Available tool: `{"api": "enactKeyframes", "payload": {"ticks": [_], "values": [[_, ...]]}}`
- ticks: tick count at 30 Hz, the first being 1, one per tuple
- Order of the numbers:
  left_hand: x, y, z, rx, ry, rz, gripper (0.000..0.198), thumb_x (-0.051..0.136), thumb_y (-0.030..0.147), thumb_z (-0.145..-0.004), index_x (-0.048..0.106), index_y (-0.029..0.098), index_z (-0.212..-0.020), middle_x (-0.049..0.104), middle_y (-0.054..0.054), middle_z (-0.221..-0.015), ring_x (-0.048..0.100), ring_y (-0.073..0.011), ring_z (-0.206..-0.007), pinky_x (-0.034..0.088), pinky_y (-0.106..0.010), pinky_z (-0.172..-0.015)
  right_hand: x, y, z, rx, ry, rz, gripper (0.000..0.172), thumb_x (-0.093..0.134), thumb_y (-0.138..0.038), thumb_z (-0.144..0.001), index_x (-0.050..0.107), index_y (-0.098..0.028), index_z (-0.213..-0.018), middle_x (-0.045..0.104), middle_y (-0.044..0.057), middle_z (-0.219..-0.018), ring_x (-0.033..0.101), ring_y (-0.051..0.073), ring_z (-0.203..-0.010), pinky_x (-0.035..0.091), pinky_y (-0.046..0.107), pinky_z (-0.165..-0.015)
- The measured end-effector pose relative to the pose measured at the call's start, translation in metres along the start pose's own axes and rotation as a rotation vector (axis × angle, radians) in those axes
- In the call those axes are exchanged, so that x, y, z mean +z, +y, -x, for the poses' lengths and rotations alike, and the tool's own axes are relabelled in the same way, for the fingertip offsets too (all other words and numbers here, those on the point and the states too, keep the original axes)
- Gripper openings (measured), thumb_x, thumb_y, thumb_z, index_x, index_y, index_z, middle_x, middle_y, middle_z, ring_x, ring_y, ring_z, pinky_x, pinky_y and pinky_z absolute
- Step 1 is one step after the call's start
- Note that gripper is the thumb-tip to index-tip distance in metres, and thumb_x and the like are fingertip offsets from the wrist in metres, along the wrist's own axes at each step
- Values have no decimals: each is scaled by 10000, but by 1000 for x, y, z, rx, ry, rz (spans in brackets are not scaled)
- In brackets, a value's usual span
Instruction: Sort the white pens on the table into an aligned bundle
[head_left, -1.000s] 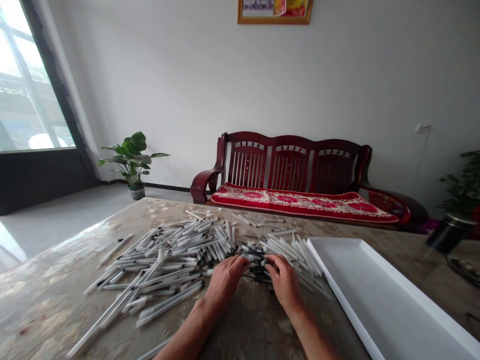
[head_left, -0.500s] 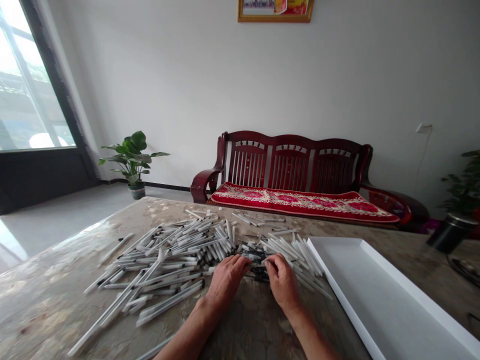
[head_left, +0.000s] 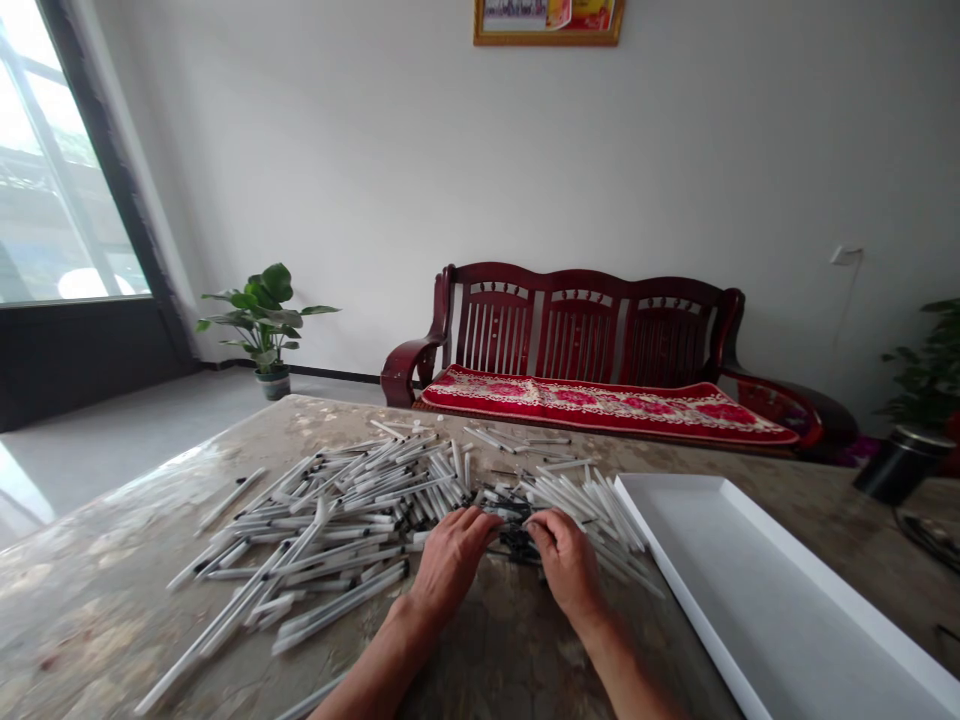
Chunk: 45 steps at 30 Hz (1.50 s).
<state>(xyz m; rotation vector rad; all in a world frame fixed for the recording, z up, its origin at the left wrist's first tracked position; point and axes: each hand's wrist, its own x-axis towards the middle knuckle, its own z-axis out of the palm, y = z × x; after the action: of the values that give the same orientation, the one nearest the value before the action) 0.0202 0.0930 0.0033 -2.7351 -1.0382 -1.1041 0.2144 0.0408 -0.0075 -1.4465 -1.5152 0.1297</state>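
My left hand and my right hand face each other low over the table, a short gap between them. Both are closed, thumb and fingers pinched together. Whatever small piece sits in each pinch is too hidden and small to name. Under and between the fingertips lies a heap of small black pen parts. Left of my left hand spreads a large pile of white, translucent pen barrels, many with black ends. Beyond my right hand, more white barrels lie fanned out.
A shallow white tray stands on the stone-patterned table at the right. Behind it is a black cylindrical container with a cable nearby. A red wooden bench stands past the table's far edge, a potted plant to its left.
My hands stay in nearly the same place, still pinched. The right fingertips have shifted very slightly left; the piles and tray look the same.
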Motion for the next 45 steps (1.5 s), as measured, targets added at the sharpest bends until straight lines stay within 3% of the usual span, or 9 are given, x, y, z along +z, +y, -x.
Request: {"api": "enactKeyframes", "payload": {"ticks": [8, 14, 18, 22, 29, 34, 38, 41, 45], "values": [[-6, -13, -1, -186, 243, 51, 265, 464, 195, -956, 658, 251, -1127, 689, -41, -943, 651, -184, -859, 505, -285, -766, -10, 25, -2, 190, 296, 149, 385, 402, -486, -936, 661, -212, -857, 719, 70, -839, 657, 228, -784, 477, 326, -704], [-5, -6, -8, -496, 578, 724, 171, 539, 370, -920, 595, 216, -969, 709, -33, -878, 685, -179, -851, 529, -320, -842, -9, 10, 0, 34, 235, 203, 359, 442, -472, -960, 693, -217, -937, 707, 84, -949, 638, 239, -920, 487, 364, -834], [-8, 4, -16, -695, 623, 1280, 336, 662, 498, -820, 541, 213, -950, 744, -49, -946, 715, -209, -933, 536, -406, -924, -3, -8, 5, 17, 81, -29, 367, 400, -442, -991, 695, -224, -958, 718, 74, -947, 662, 211, -899, 511, 314, -816], [-8, 9, -18, -827, 598, 1565, 429, 781, 487, -708, 535, 205, -918, 761, -61, -975, 724, -230, -982, 528, -449, -967, 4, -24, 10, 123, -115, -214, 415, 403, -501, -982, 691, -225, -1098, 741, 68, -1010, 683, 201, -856, 520, 280, -734], [-4, 15, -15, -864, 524, 1656, 463, 840, 438, -656, 528, 199, -902, 763, -72, -994, 721, -244, -1013, 539, -434, -969, 9, -34, 8, 406, -437, -566, 541, 420, -667, -911, 649, -179, -869, 663, 6, -582, 524, 123, -443, 379, 219, -460], [0, 15, -15, -909, 538, 1622, 476, 847, 448, -635, 517, 201, -874, 771, -57, -897, 745, -228, -905, 573, -409, -905, 14, -30, 9, 402, -360, -483, 420, 496, -589, -864, 633, -196, -807, 636, -4, -552, 549, 143, -450, 403, 228, -462], [3, 1, -16, -1001, 676, 1579, 408, 837, 378, -673, 502, 206, -829, 769, -34, -811, 755, -205, -812, 594, -387, -848, 10, -22, 8, 265, -207, -220, 255, 521, -408, -864, 671, -202, -871, 683, 18, -626, 642, 184, -590, 456, 256, -586], [2, -9, -17, -1021, 745, 1578, 344, 810, 319, -724, 497, 211, -817, 775, -39, -821, 756, -196, -823, 596, -376, -849, 5, -14, 5, 224, -156, -30, 261, 507, -372, -875, 695, -205, -943, 691, 20, -629, 660, 200, -615, 447, 267, -605], [3, -8, -15, -1040, 688, 1640, 311, 811, 296, -740, 526, 202, -820, 779, -68, -913, 752, -202, -892, 593, -351, -866, 1, -11, 3, 180, -106, 66, 377, 478, -438, -919, 684, -202, -1130, 697, 19, -646, 649, 202, -583, 440, 270, -562]]}}
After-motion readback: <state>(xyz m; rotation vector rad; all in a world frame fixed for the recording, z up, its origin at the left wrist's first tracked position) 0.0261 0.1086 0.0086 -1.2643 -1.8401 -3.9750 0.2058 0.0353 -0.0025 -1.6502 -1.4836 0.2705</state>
